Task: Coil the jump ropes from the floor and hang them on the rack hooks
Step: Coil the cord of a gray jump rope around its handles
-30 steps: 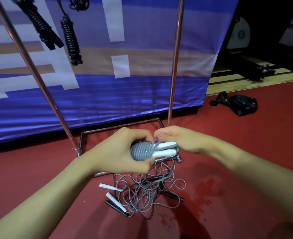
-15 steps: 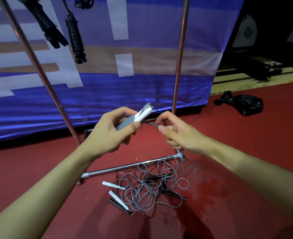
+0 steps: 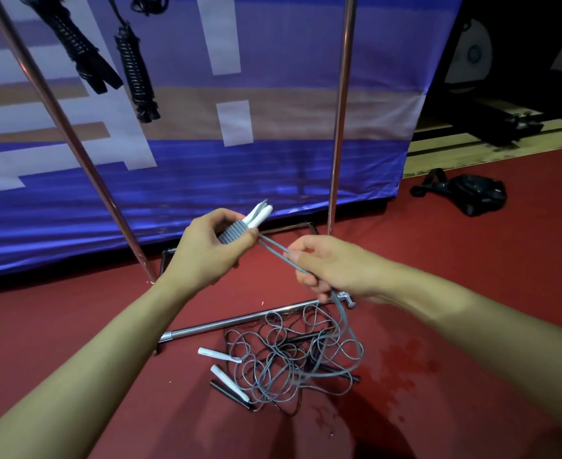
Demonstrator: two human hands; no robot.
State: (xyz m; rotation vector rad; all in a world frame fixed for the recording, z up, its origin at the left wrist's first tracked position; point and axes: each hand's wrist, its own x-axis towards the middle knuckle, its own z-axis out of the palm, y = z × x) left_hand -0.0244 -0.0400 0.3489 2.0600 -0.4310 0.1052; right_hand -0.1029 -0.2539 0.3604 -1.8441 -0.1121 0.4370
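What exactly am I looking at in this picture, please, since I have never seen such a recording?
There is no machine here: a head-worn camera looks down at a person's two bare hands. The left hand grips a grey jump rope wound round its white handles. The right hand pinches that rope's loose doubled end. On the red floor lies a tangle of more ropes. Behind stands a metal rack, with two black coiled ropes hanging from it.

Rack poles [image 3: 339, 127] flank hands (floor tangle [image 3: 292, 356] below).
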